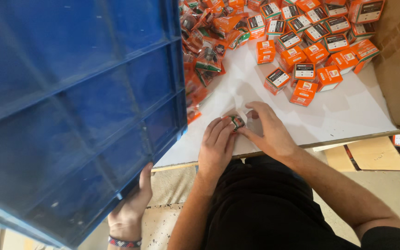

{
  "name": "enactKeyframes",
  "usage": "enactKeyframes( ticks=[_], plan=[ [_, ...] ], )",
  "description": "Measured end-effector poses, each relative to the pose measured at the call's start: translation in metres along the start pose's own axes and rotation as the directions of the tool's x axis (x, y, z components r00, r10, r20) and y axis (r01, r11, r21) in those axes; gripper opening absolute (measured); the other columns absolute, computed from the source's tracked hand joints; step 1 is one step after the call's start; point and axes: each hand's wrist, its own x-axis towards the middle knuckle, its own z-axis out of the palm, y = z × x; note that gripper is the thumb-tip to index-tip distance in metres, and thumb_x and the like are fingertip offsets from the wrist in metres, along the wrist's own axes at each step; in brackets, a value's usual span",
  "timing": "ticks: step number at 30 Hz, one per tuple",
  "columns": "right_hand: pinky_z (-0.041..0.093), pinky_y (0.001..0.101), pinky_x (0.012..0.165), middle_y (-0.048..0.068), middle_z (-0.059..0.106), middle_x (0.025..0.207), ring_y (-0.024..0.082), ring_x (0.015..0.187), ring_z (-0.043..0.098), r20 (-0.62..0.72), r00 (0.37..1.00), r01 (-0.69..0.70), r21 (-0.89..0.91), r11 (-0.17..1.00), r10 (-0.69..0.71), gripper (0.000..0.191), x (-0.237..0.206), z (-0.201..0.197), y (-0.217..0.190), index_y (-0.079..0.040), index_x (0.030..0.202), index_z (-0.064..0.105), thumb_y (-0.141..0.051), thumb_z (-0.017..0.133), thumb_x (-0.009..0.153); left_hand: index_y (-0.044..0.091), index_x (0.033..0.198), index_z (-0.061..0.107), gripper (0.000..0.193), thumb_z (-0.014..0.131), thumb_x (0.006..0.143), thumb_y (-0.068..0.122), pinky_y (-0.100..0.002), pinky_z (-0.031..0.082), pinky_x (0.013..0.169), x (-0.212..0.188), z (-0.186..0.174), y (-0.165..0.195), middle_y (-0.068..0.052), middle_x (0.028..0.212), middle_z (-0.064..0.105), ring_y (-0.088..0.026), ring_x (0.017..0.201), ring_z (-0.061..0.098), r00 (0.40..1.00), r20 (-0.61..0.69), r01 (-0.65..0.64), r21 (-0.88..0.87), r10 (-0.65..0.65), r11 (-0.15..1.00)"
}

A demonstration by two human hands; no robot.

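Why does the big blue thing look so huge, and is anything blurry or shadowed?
Head view: the blue crate sits close to the wide lens, so it looms and bends; hands cast soft shadows on the white table; the far orange boxes stay fairly sharp.

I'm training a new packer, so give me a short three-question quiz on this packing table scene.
1. True or false: both of the person's hands, left hand and right hand, hold one small wrapped item.
2. What colour is the crate that another person's hand grips?
3. The small orange boxes lie: A) on the white tabletop, B) inside the crate, C) on the person's lap.

Key: 1 true; 2 blue; 3 A.
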Motion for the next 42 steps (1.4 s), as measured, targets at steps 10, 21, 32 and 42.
enactKeyframes(
  ticks=[10,21,32,42],
  plan=[
    [0.049,0.0461,0.101,0.016,0.057,0.136,0.038,0.122,0.057,0.055,0.948,0.317,-0.206,0.926,-0.313,0.046,-0.002,0.002,-0.002,-0.006,0.135,0.063,-0.011,0.072,0.089,0.004,0.115,0.061,0.031,0.073,0.087,-0.001,-0.042,0.058,0.094,-0.007,0.007,-0.002,-0.030,0.141,0.047,-0.038,0.123,0.063,0.986,0.029,0.166,-0.219,-0.164,0.961],
    [0.055,0.0391,0.095,0.013,0.063,0.122,0.031,0.111,0.063,0.181,0.983,-0.060,0.267,0.962,0.011,0.038,-0.006,-0.005,0.015,-0.008,0.127,0.062,-0.004,0.070,0.090,0.003,0.105,0.056,0.028,0.078,0.088,0.004,-0.041,0.059,0.089,-0.011,-0.001,-0.007,-0.017,0.141,0.063,-0.036,0.110,0.070,0.951,0.222,0.275,-0.296,-0.214,0.915],
    [0.055,0.0384,0.097,0.009,0.067,0.127,0.029,0.118,0.066,0.102,0.986,0.116,0.138,0.984,-0.130,0.023,-0.003,-0.007,0.000,-0.007,0.113,0.068,-0.010,0.075,0.091,0.003,0.120,0.047,0.043,0.076,0.088,-0.001,-0.044,0.056,0.100,-0.008,0.000,-0.006,-0.018,0.138,0.063,-0.041,0.123,0.065,0.979,0.148,0.184,-0.328,-0.142,0.927],
    [0.050,0.0458,0.095,0.016,0.059,0.136,0.037,0.112,0.060,0.173,0.902,0.430,-0.250,0.868,-0.396,0.037,-0.009,-0.010,0.004,-0.007,0.117,0.064,-0.007,0.074,0.082,-0.001,0.098,0.061,0.017,0.073,0.086,0.000,-0.050,0.053,0.109,-0.001,-0.007,0.003,-0.023,0.142,0.057,-0.045,0.133,0.058,0.989,0.129,-0.066,-0.064,0.074,0.996]
  ],
)
